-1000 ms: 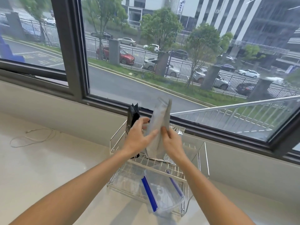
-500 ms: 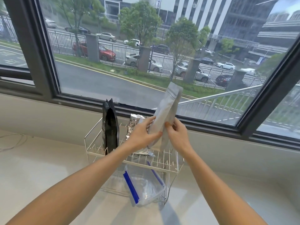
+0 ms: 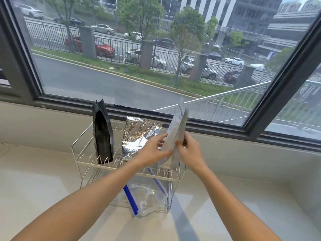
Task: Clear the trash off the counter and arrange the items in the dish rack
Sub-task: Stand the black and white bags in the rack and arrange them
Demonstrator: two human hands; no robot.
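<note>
The grey pouch point(image 3: 175, 134) is flat, plain and a bit bent, and it stands tall with its top pointing up toward the window and its bottom down at the top shelf of the wire dish rack point(image 3: 83, 163) on the table point(image 3: 34, 185). The left hand point(image 3: 152, 152) and right hand point(image 3: 190, 152) both hold it by its sides

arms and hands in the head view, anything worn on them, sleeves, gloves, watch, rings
Nothing worn shows. Both forearms are bare up to the frame's bottom edge, with no sleeve in view. The left hand and right hand have no gloves, and no watch, band or rings are visible on wrists or fingers.
</note>
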